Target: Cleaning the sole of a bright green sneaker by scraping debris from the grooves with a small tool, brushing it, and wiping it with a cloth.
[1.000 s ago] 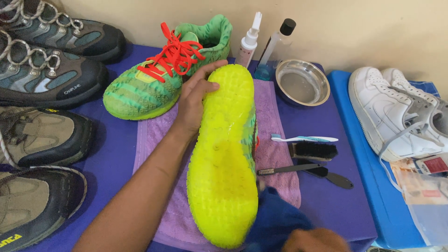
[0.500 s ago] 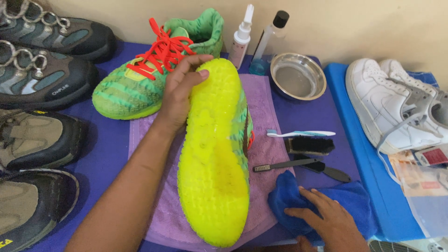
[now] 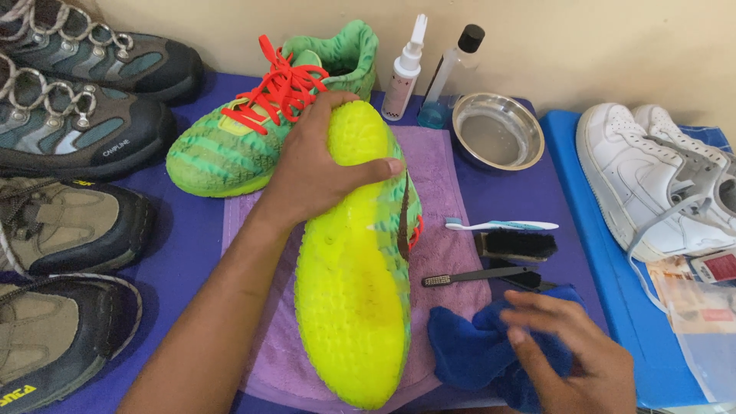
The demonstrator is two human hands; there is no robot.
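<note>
From the head view, your left hand (image 3: 318, 172) grips the upturned green shoe (image 3: 360, 261), yellow sole up on the purple towel (image 3: 452, 192), hiding its upper. Your right hand (image 3: 571, 353), cut off below, closes loosely on the blue cloth (image 3: 468, 349), partly covering it

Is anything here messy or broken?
Nothing looks broken or spilled. The left hand holds a green shoe sole up on the purple towel, with a darker smudge mid-sole. The right hand rests on a crumpled blue cloth.
</note>
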